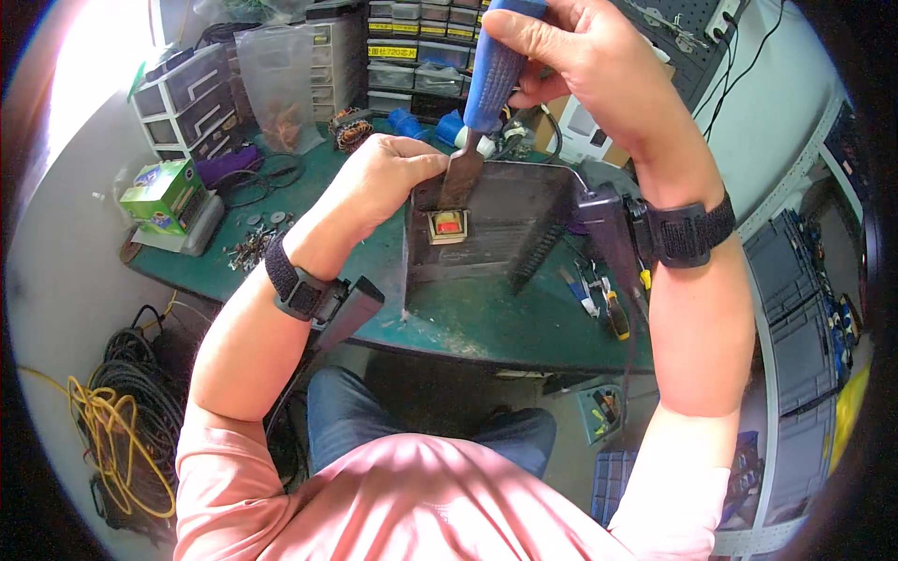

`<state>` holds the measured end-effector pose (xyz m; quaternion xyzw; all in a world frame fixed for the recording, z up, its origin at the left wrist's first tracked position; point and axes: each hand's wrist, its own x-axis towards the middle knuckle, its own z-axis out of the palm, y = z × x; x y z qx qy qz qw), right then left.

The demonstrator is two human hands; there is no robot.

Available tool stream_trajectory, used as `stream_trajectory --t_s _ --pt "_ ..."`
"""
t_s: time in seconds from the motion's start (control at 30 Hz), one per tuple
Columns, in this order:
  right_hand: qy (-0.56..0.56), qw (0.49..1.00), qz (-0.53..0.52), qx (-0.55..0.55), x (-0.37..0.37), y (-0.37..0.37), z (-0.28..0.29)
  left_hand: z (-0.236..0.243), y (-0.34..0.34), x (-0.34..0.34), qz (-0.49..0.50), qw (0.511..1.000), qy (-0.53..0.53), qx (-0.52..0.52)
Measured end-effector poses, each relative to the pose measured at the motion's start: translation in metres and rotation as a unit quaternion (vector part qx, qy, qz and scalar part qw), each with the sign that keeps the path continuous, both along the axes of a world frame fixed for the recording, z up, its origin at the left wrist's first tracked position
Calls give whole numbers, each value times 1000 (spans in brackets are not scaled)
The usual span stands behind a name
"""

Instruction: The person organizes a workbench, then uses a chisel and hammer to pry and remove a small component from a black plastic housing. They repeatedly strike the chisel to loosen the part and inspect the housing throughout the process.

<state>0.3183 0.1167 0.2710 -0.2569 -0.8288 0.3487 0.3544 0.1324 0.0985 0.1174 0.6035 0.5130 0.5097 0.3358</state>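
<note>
A dark, dusty metal housing [533,187] with slotted vents stands on the green workbench in front of me. In its panel sits a red rocker switch [449,225] with a pale frame. My right hand [571,42] grips the blue handle of a scraper [494,79] from above. The scraper's brown, worn blade points down inside the housing, and its tip is just above the switch. My left hand [379,182] is closed at the housing's upper left edge, thumb beside the blade; its other fingers are partly hidden.
Loose screws and washers [253,245] lie at the left, near a green box [166,196] and a drawer unit [187,103]. Screwdrivers [615,313] lie at the right. Small-parts drawers [416,51] stand behind. Coiled cables [131,393] hang at lower left.
</note>
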Motion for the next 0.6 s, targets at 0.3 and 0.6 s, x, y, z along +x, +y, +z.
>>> stream_trajectory --t_s 0.3,0.6 --pt "-37 995 77 60 5 -15 6 24 -7 3 -19 993 86 74" --pt "36 966 180 180 35 -21 0 35 -23 33 -20 983 140 114"
